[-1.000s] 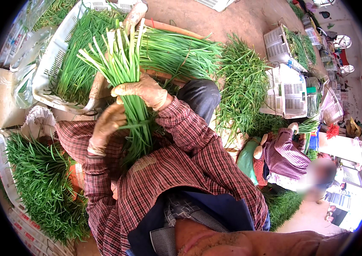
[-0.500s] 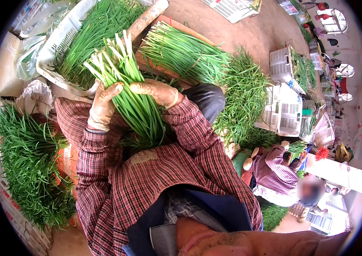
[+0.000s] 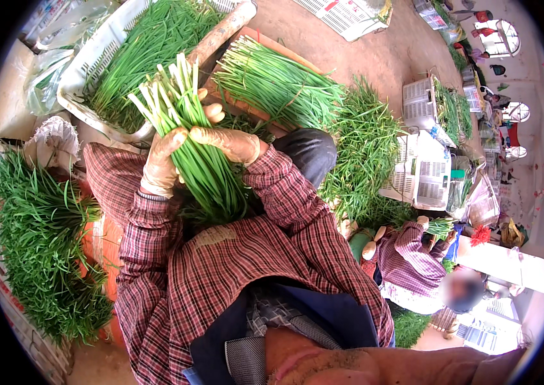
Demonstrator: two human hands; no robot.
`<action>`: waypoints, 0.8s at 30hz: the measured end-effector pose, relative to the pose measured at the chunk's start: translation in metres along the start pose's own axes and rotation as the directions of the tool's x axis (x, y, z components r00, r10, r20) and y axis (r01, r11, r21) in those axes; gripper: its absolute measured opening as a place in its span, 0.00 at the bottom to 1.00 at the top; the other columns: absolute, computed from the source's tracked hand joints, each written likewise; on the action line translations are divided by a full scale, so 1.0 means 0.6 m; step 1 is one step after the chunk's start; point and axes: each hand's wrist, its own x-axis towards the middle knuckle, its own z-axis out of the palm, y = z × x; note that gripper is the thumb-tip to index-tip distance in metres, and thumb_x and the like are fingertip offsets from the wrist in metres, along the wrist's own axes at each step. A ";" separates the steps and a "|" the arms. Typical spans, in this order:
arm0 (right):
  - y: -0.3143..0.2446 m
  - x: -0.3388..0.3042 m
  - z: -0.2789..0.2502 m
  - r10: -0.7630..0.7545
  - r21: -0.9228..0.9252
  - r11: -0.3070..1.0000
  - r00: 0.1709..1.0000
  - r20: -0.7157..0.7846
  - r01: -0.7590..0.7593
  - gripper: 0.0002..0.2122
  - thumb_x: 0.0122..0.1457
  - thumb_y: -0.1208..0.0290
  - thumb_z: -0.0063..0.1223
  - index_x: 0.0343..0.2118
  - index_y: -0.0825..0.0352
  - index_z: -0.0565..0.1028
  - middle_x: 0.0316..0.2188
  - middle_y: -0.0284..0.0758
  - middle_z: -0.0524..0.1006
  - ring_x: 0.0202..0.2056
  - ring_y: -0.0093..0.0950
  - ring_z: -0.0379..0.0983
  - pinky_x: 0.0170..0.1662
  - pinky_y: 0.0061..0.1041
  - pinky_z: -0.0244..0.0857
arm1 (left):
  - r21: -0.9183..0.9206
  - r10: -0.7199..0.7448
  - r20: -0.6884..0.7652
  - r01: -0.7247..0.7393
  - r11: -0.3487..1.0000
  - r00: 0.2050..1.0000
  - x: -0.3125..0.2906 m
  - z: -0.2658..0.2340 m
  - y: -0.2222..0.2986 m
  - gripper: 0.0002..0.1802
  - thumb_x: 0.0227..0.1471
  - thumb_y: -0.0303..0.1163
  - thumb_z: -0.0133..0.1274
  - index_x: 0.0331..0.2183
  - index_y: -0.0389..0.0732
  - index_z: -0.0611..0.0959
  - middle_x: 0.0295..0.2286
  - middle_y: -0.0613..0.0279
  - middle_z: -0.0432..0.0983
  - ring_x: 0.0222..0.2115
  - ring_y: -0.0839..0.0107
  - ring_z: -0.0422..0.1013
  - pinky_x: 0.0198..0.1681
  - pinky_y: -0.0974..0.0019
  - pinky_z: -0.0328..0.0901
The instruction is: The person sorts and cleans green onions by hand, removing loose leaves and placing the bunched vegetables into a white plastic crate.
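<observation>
The left hand (image 3: 163,160) and the right hand (image 3: 230,142), both gloved, were clamped on a bunch of long green stalks (image 3: 211,173), one from each side, with the thumbs near each other across its front. Some gloved fingertips showed past the bunch's upper right edge; which hand they belonged to could not be told. The bunch was held up in front of the person's checked shirt (image 3: 240,256), above the lap, its pale ends (image 3: 172,90) pointing away and its leafy ends slanting back toward the body.

The step in hand seemed to be gathering and evening the stalks. The pale ends were ragged, with some fanned out to the left and others standing higher, so the work called for a grip firm enough to keep the stalks in line yet loose enough to let single ones slide. Having a hand on either side suited this: light pressure from both could draw the splayed stalks inward without creasing them. Squeezing hard at the middle would probably have bruised the thin leaves, and letting one side go slack might have let the outer stalks drop.

It also seemed wise to keep the leafy ends free of the shirt, and the bunch clear of the white crate's (image 3: 69,96) rim and of the stalks (image 3: 281,80) lying on the board, where loose strands could catch.
</observation>
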 end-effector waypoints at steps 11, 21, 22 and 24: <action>-0.012 -0.026 -0.008 -0.118 -0.637 0.771 0.983 -0.139 0.002 0.34 0.60 0.43 0.45 0.57 0.72 0.64 0.51 0.40 0.71 0.51 0.31 0.66 0.56 0.28 0.57 | -0.135 0.073 -0.143 -0.093 0.986 0.987 0.018 -0.017 0.000 0.37 0.45 0.31 0.59 0.56 0.34 0.65 0.40 0.48 0.75 0.38 0.61 0.75 0.44 0.61 0.71; 0.020 -0.018 0.014 -0.632 -0.928 0.369 0.747 -0.209 0.053 0.41 0.51 0.58 0.63 0.63 0.68 0.53 0.58 0.47 0.63 0.59 0.37 0.61 0.61 0.30 0.55 | 0.071 0.163 -0.400 -0.147 0.987 0.902 0.034 -0.039 -0.024 0.24 0.48 0.29 0.60 0.47 0.32 0.75 0.39 0.54 0.77 0.37 0.66 0.74 0.43 0.64 0.71; 0.014 -0.020 0.032 -0.607 -0.953 0.304 0.767 -0.208 -0.017 0.41 0.51 0.62 0.64 0.63 0.68 0.52 0.59 0.45 0.62 0.60 0.34 0.60 0.60 0.31 0.55 | 0.135 0.190 -0.438 -0.145 0.980 0.879 0.030 -0.029 -0.025 0.22 0.48 0.31 0.60 0.45 0.32 0.77 0.39 0.57 0.77 0.38 0.66 0.74 0.44 0.63 0.70; 0.015 -0.011 0.039 -0.603 -0.947 0.318 0.763 -0.235 -0.041 0.39 0.51 0.63 0.62 0.63 0.67 0.54 0.57 0.44 0.65 0.58 0.35 0.62 0.60 0.31 0.56 | 0.012 0.200 -0.414 -0.214 0.977 0.888 0.028 -0.023 -0.025 0.22 0.47 0.26 0.61 0.45 0.33 0.75 0.38 0.61 0.76 0.36 0.71 0.73 0.42 0.67 0.70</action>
